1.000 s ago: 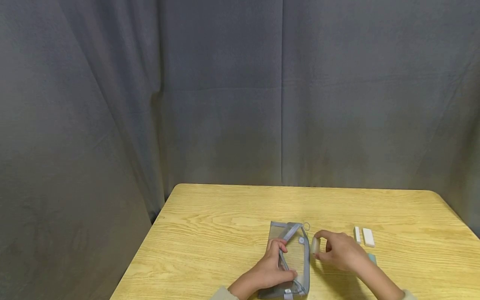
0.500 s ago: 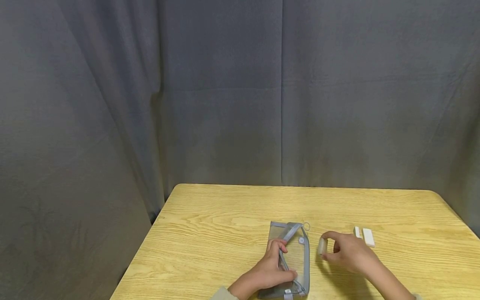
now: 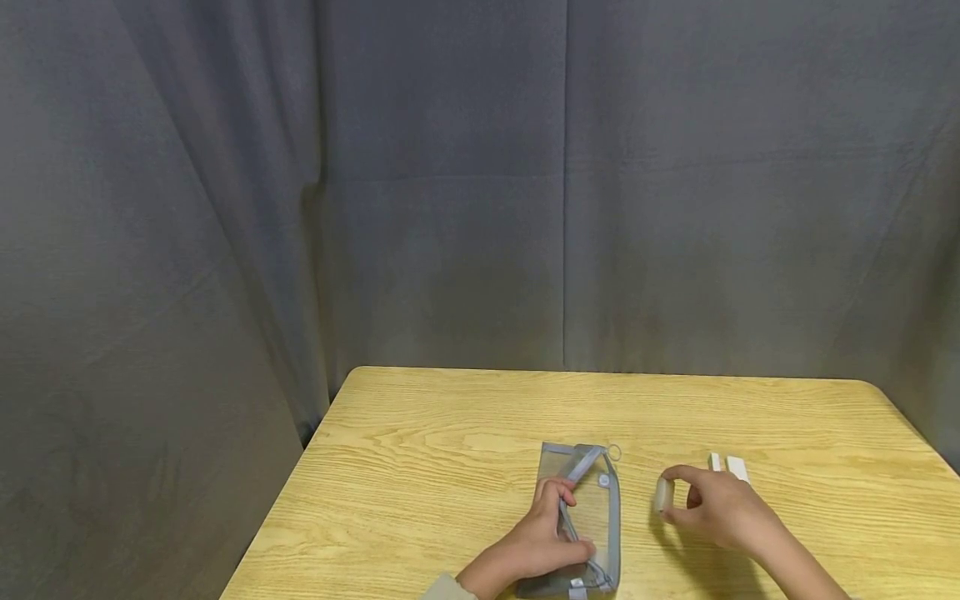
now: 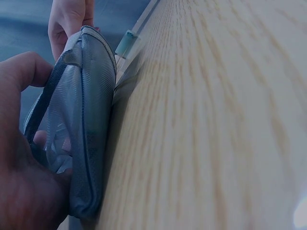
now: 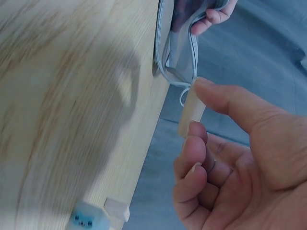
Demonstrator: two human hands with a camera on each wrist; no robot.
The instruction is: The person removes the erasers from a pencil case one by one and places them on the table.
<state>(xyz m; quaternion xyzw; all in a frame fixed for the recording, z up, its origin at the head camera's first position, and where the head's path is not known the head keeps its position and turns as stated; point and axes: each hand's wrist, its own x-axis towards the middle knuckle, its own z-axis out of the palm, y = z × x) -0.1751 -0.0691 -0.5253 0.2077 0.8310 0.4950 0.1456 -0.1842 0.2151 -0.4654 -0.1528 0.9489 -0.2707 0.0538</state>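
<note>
A grey see-through mesh zip pouch (image 3: 602, 517) lies on the table, a small ring at its far corner. My left hand (image 3: 536, 537) grips it at the zipped edge, thumb and fingers spreading the mouth apart, as the left wrist view also shows. To the right of the pouch and apart from it, my right hand (image 3: 723, 507) pinches an off-white block-shaped eraser (image 5: 191, 112) between thumb and fingertips, held upright above the table. The right wrist view shows the remaining fingers curled inward below it.
Two small white blocks (image 3: 738, 468) rest on the wooden table (image 3: 420, 433) beyond my right hand. A teal block with a cartoon face (image 5: 86, 218) is near them; in the head view the right arm hides it. Grey curtains (image 3: 450, 208) hang behind the table.
My right hand has moved right, away from the pouch, still pinching the eraser. Its arm now covers the teal block in the head view. The left hand and pouch stay put.
</note>
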